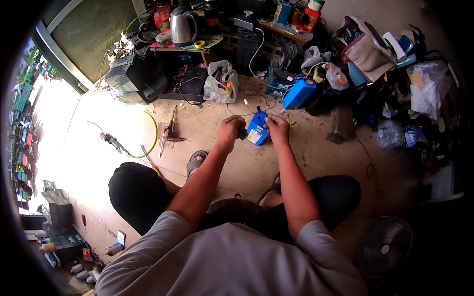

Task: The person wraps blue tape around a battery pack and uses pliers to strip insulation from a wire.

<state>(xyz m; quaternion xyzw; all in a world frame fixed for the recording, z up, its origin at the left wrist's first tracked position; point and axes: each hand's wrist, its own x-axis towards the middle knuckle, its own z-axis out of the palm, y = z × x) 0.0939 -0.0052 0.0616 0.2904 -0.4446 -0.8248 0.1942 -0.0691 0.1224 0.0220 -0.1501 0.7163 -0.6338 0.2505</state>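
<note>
A blue battery pack (pixel 256 134) with a pale label sits on the floor in front of me, between my hands. Dark leads and a small black connector (pixel 258 109) show at its far end. Just left of the pack, my left hand (pixel 231 130) is closed on a small dark thing too unclear to name. My right hand (pixel 277 129) is at the pack's right side, thumb and fingers pinched on a thin dark lead (pixel 266 116). A second, larger blue battery pack (pixel 299 93) stands beyond my right hand, with wires running from it.
Left on the floor lie a red-handled tool (pixel 169 130), a screwdriver (pixel 157 170) and a green hose (pixel 157 143). Farther off are a white plastic bag (pixel 221 84), a black case (pixel 185 84) and a kettle (pixel 182 27). A brown block (pixel 340 123) and a fan (pixel 385 249) are right.
</note>
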